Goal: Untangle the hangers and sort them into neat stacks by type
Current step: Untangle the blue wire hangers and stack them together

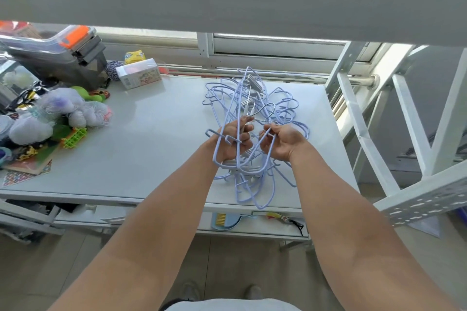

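A tangle of pale blue wire hangers (283, 106) lies on the right half of the white table (156, 134), mixed with metal clip hangers (253, 84) with silver hooks. My left hand (233, 142) grips a bundle of blue hangers and a clip hanger's shaft, lifted above the table. My right hand (284, 145) pinches a blue hanger wire (268, 156) just beside it. More blue hangers (255, 189) hang below both hands toward the table's front edge.
Toys, mesh bags and a green block (74, 137) crowd the table's left side. A small box (140, 76) and a grey bin (58, 55) stand at the back left. A white metal frame (364, 139) rises at the right. A lower shelf (227, 222) sits beneath the table.
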{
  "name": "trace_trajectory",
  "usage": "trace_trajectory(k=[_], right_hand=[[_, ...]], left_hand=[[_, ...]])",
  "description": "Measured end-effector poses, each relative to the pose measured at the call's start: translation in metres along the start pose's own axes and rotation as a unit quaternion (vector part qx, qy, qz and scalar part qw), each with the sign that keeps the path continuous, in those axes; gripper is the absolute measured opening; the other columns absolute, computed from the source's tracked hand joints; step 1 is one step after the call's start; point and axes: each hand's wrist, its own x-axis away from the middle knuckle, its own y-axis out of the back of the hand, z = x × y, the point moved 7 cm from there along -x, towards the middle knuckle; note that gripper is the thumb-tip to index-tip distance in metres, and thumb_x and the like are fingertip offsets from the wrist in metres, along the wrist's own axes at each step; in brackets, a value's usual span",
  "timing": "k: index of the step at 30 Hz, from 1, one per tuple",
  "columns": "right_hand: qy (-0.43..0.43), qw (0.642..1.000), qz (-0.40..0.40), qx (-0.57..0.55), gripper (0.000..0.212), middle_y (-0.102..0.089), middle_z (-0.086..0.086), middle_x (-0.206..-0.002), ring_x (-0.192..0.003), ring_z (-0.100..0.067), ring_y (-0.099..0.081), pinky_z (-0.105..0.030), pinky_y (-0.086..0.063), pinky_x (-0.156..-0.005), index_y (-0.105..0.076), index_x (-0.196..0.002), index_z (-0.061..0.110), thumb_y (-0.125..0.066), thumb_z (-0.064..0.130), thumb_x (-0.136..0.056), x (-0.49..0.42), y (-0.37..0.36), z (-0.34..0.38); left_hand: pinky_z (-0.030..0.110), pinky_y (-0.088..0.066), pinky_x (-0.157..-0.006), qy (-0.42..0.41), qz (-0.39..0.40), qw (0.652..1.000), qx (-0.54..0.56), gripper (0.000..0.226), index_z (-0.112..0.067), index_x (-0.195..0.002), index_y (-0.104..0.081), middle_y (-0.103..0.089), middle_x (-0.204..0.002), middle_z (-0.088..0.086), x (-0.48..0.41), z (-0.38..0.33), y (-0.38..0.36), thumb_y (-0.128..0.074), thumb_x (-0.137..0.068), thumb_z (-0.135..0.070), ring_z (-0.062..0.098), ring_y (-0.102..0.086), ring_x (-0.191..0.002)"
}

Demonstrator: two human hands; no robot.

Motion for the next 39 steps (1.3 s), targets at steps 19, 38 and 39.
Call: trace_trajectory(k=[19, 38, 39], right_hand=[[0.081, 0.996, -0.008, 0.037, 0.045, -0.038, 0.005, -0.043, -0.032, -0.008, -0.034, -0.014, -0.028, -0.034, -0.044, -0.069, 0.018, -0.032, 0.045, -0.103, -0.004, 0.013, 0.020], [0.157, 0.700, -0.337, 0.610, 0.025, -0.065, -0.021, -0.111, -0.104, -0.035, -0.063, -0.032, -0.045, -0.074, -0.059, -0.105, -0.001, -0.058, 0.016, -0.087, 0.014, 0.022, 0.030], [0.157, 0.699, -0.341, 0.609, 0.024, -0.065, -0.021, -0.112, -0.105, -0.035, -0.062, -0.032, -0.045, -0.075, -0.059, -0.104, -0.001, -0.057, 0.016, -0.087, 0.014, 0.022, 0.029]], left_hand=[[0.017, -0.025, -0.037, -0.136, -0.320, 0.898, -0.270, 0.017, -0.005, -0.092, -0.073, -0.047, -0.059, 0.005, 0.030, -0.048, 0.092, -0.057, -0.090, -0.011, 0.013, -0.036, -0.031], [0.042, -0.041, -0.100, -0.026, -0.520, 0.612, -0.595, 0.037, -0.006, -0.129, -0.047, -0.046, -0.134, 0.019, 0.093, -0.131, 0.232, -0.048, -0.092, -0.013, 0.038, -0.044, -0.124], [0.043, -0.037, -0.104, -0.023, -0.513, 0.589, -0.625, 0.044, -0.009, -0.135, -0.040, -0.037, -0.140, 0.018, 0.091, -0.130, 0.227, -0.048, -0.092, -0.017, 0.037, -0.037, -0.128]])
